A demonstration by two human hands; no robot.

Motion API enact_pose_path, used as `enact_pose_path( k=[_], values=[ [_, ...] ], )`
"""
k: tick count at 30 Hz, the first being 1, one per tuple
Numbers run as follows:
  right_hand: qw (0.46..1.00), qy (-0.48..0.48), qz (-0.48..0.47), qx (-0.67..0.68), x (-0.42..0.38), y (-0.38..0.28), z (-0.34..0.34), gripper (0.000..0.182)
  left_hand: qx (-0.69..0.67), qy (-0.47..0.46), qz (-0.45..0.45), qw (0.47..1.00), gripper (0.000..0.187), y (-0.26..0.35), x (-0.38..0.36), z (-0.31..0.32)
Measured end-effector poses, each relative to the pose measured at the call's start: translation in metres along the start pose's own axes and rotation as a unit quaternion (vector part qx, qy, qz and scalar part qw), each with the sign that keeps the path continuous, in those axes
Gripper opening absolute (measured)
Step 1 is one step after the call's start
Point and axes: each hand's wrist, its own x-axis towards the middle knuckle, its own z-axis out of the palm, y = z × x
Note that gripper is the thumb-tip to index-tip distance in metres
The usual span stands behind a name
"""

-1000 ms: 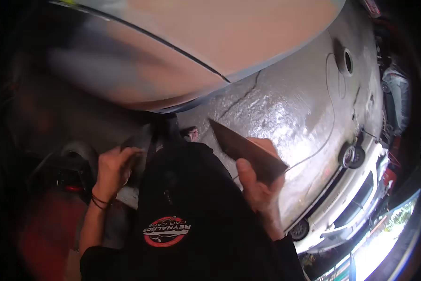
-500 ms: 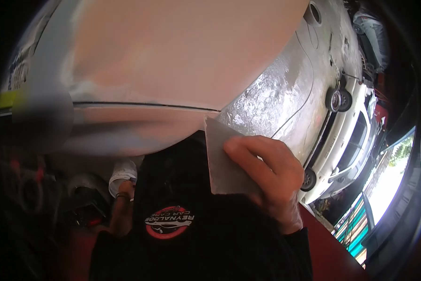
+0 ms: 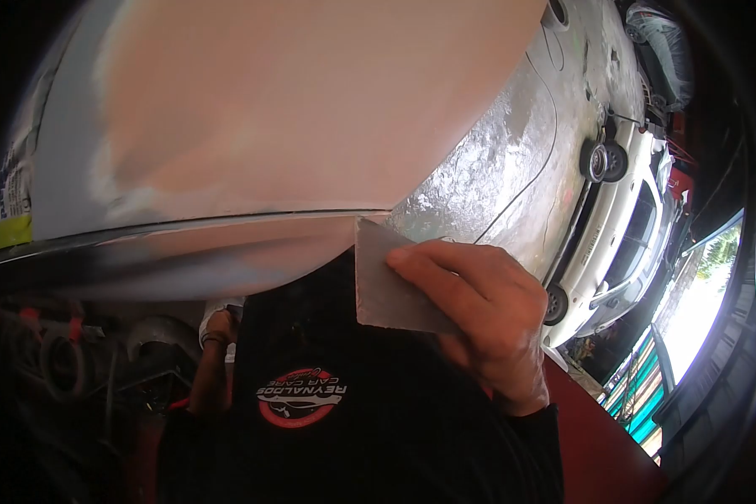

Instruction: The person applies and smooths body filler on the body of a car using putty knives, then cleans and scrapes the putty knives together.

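My right hand (image 3: 491, 302) pinches a flat grey sheet (image 3: 390, 290) between thumb and fingers. One corner of the sheet is at the lower edge of a large car panel (image 3: 310, 101), near the end of its dark seam; whether they touch is unclear. The panel is grey with pinkish-tan patches. Lower left, my left hand (image 3: 220, 326) is closed on a white container (image 3: 231, 307), which is mostly hidden behind the hand and under the panel. Between my hands is my black shirt with a red and white logo.
A white car (image 3: 609, 244) and a loose wheel (image 3: 595, 160) are on the right. A thin cable (image 3: 554, 126) runs over the wet, shiny floor (image 3: 470, 168). Dark tyres and parts (image 3: 63, 357) lie at lower left, and a red surface (image 3: 600, 445) at lower right.
My right hand and the sheet have shifted slightly left and up in view. My left hand appears higher, and less of the container shows. The panel's lower edge and seam sit lower in view.
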Motion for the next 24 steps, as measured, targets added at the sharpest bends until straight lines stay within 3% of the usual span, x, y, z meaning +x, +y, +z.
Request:
enact_pose_path(
  k=[5, 7, 10, 13, 14, 16, 19, 20, 22, 23, 24],
  values=[
    [1.0, 0.016, 0.004, -0.005, -0.003, 0.017, 0.006, 0.059, 0.007, 0.001, -0.007, 1.0, 0.036, 0.011, -0.002, -0.003],
    [0.999, 0.034, 0.009, 0.005, -0.01, 0.037, 0.014, 0.053, 0.028, 0.016, 0.02, 0.999, 0.035, 0.003, 0.003, 0.011],
    [0.993, 0.034, 0.081, 0.085, -0.041, 0.094, 0.047, 0.041, -0.009, 0.013, -0.034, 0.999, 0.031, -0.002, 0.014, 0.041],
    [0.99, 0.079, 0.096, 0.06, -0.066, 0.122, 0.064, 0.032, -0.044, -0.006, -0.004, 0.999, 0.031, 0.021, -0.006, 0.041],
    [0.982, 0.084, 0.141, 0.094, -0.072, 0.123, 0.067, 0.027, -0.032, -0.002, -0.035, 0.999, 0.031, 0.033, -0.017, 0.038],
    [0.975, 0.087, 0.141, 0.15, -0.08, 0.128, 0.071, 0.026, -0.003, 0.009, -0.096, 0.995, 0.033, 0.053, -0.031, 0.027],
    [0.959, 0.074, 0.131, 0.24, -0.09, 0.143, 0.08, 0.025, -0.044, 0.078, -0.022, 0.996, 0.053, 0.057, -0.036, 0.053],
    [0.953, 0.06, 0.122, 0.269, -0.093, 0.152, 0.084, 0.025, -0.061, 0.145, 0.018, 0.987, 0.08, 0.05, -0.031, 0.076],
    [0.944, 0.047, 0.099, 0.311, -0.105, 0.177, 0.092, 0.024, -0.13, 0.166, 0.001, 0.977, 0.098, 0.071, -0.034, 0.082],
    [0.939, 0.036, 0.083, 0.331, -0.11, 0.188, 0.094, 0.024, -0.189, 0.192, -0.042, 0.962, 0.105, 0.107, -0.049, 0.065],
    [0.925, 0.033, 0.077, 0.371, -0.113, 0.193, 0.092, 0.023, -0.24, 0.315, 0.006, 0.918, 0.093, 0.132, -0.054, 0.064]
  ],
)
